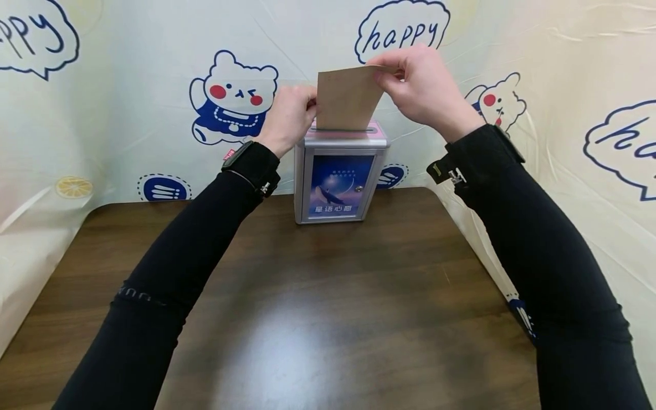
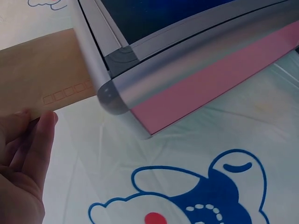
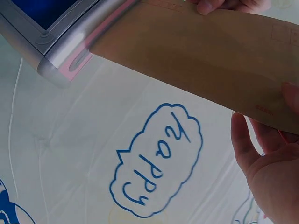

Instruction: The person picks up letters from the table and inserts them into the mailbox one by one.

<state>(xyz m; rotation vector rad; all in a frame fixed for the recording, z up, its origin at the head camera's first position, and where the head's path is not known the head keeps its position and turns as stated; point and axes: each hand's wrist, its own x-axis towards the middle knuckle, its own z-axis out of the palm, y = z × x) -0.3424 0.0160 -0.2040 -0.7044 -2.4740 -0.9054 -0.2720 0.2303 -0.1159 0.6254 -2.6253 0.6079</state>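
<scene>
A brown paper envelope [image 1: 347,98] stands upright over the slot in the pink top of a silver box [image 1: 333,185]. Its lower edge meets the slot; how deep it goes in is hard to tell. My right hand [image 1: 417,85] pinches the envelope's upper right corner between thumb and fingers. At the left edge, my left hand [image 1: 291,114] grips it lower down, close to the box top. Printed squares show on the envelope [image 2: 56,88] in the left wrist view. In the right wrist view, the envelope [image 3: 196,56] reaches from the slot to my right hand [image 3: 275,172].
The box stands at the back of a brown wooden table [image 1: 307,302], against a pale cloth backdrop [image 1: 148,85] with bear drawings and "happy" bubbles. A blue picture panel with a small lock [image 1: 359,189] fills the box's front.
</scene>
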